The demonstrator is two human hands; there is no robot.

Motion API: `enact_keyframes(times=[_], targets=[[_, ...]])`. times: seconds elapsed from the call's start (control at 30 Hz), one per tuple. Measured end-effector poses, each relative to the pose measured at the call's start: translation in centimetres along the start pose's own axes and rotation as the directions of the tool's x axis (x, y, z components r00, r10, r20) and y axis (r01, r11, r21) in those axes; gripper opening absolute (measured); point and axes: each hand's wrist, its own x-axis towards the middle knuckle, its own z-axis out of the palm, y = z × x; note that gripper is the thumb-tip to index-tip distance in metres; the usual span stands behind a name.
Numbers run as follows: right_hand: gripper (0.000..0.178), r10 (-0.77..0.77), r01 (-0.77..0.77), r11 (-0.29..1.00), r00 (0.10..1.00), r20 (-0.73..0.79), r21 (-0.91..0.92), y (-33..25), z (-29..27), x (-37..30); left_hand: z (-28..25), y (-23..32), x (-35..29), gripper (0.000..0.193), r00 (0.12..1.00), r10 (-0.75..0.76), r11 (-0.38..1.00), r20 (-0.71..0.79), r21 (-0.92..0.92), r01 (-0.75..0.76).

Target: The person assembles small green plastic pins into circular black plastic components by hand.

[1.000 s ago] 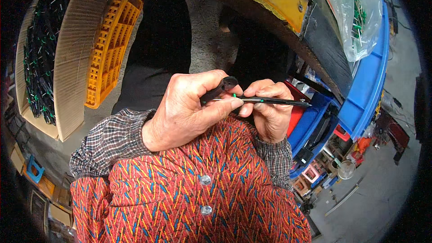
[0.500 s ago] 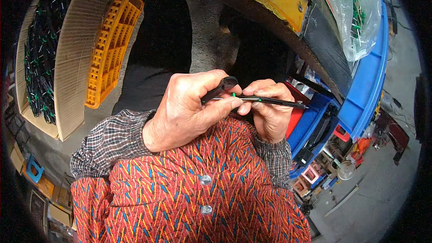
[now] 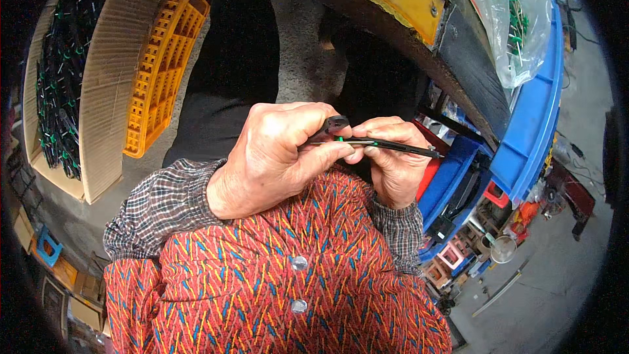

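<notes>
In front of my chest both hands are closed on slim black plastic parts. My left hand (image 3: pixel 272 154) wraps round a black piece with a thick rounded end (image 3: pixel 337 122) sticking up past the index finger, its thumb pressed along the part below. My right hand (image 3: pixel 396 160) pinches a long narrow black bar (image 3: pixel 409 149) with thumb and fingers; its tip points right. Small green bits (image 3: pixel 340 139) show on the bar between the hands. Whether the two black pieces are joined is hidden by my fingers.
At the left stands a cardboard box (image 3: pixel 108 92) full of black parts with green bits (image 3: pixel 62 92), beside an orange plastic crate (image 3: pixel 160 69). A table edge (image 3: pixel 458 72) crosses the upper right. Beyond it are a clear bag (image 3: pixel 524 39) of green pieces and blue trays (image 3: pixel 531 137).
The hands and the black parts have shifted only very slightly; both grips look the same.
</notes>
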Motion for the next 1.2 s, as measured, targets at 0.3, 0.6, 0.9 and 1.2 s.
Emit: enact_keyframes(times=[0.3,0.6,0.9,1.2], targets=[[0.014,-0.046,0.051,0.997,0.997,0.066,-0.065,-0.1,-0.2,0.3,-0.2,-0.2,0.2,0.014,0.996,0.084,0.996,0.024,0.038,-0.085],[0.015,0.114,-0.112,0.993,0.990,0.088,-0.023,-0.9,0.0,0.1,-0.2,-1.0,0.2,0.017,0.976,0.216,0.960,0.038,0.175,-0.219],[0.016,0.277,-0.278,0.961,0.956,0.095,-0.003,-1.6,0.2,-0.1,-0.5,-1.8,-0.3,0.015,0.979,0.202,0.975,0.037,0.084,-0.205],[0.011,0.267,-0.258,0.957,0.962,0.057,-0.135,-1.6,0.6,-0.2,-0.7,-1.6,-0.7,0.016,0.992,0.118,0.988,0.049,0.091,-0.122]])
